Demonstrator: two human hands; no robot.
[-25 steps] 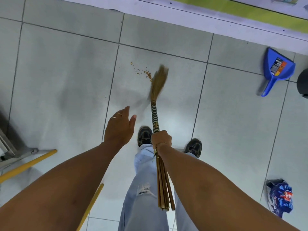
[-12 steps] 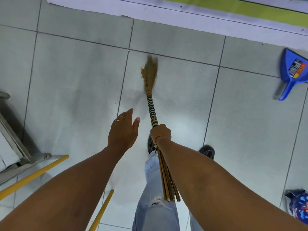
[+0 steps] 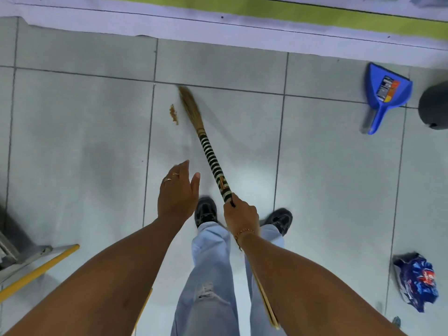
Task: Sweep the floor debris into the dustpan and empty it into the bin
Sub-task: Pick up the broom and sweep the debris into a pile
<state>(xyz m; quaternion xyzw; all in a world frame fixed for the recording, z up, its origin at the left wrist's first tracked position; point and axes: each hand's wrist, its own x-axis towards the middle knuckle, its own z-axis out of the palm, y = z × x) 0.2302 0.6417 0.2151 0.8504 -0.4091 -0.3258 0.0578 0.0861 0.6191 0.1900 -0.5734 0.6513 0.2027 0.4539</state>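
Head view: right hand (image 3: 240, 215) grips broom (image 3: 211, 154), left hand (image 3: 178, 192) open and empty; debris (image 3: 173, 114) piled just left of bristles, dustpan (image 3: 385, 93) well right beside bin (image 3: 435, 107), so scooping and emptying remain.

Pale grey tiled floor (image 3: 84, 146), white wall base (image 3: 169, 23) with green stripe (image 3: 291, 10)

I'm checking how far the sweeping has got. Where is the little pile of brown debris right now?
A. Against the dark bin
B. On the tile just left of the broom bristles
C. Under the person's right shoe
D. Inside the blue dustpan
B: the brown debris lies on bare tile just left of the broom bristles, far from the empty-looking blue dustpan at right.
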